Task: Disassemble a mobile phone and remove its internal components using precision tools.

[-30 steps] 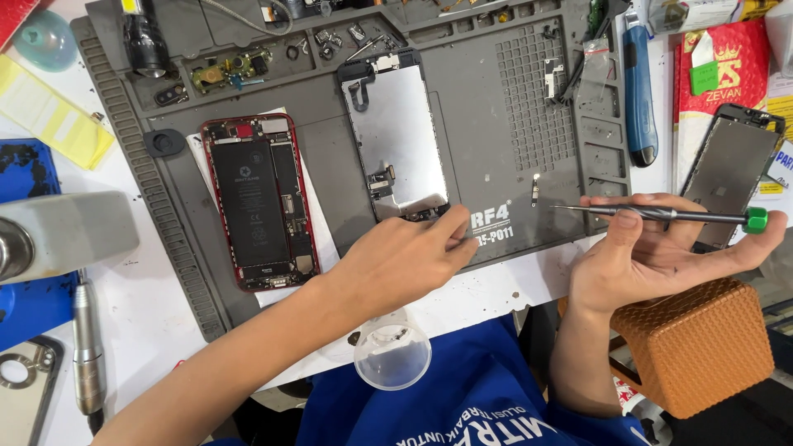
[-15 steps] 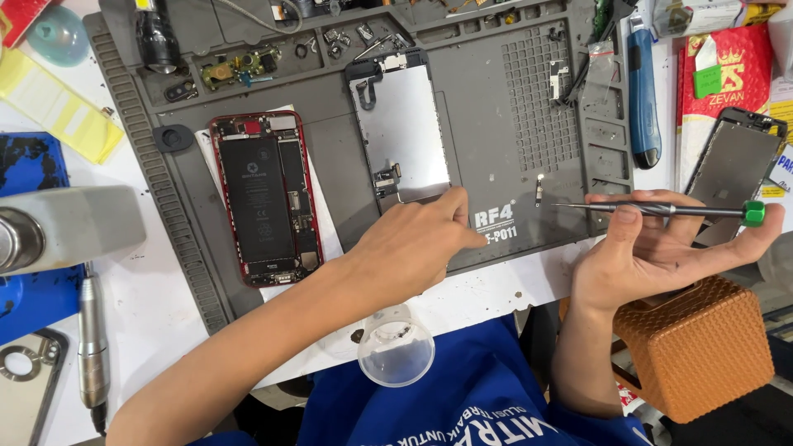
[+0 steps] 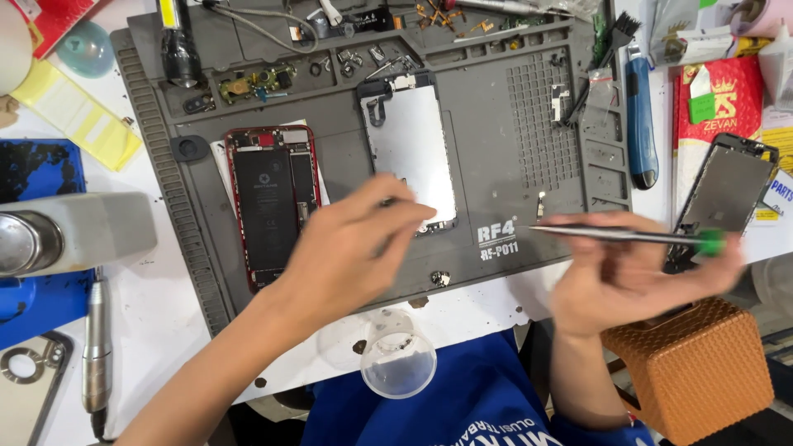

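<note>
Head view: my right hand (image 3: 636, 277) pinches a slim green-capped metal screwdriver (image 3: 628, 236), lying crosswise, tip leftward; my left hand (image 3: 351, 248), loosely curled and seemingly empty, touches the white display panel (image 3: 410, 149).

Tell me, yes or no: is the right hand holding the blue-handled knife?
No. The right hand holds a slim screwdriver with a green cap, while the blue-handled knife lies untouched beside the grey mat.

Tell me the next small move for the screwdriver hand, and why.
Probably bring the screwdriver tip left and down toward the screen panel's lower edge. The right hand holds it level above the grey mat, tip off the panel, while the left hand already rests at that edge.
</note>
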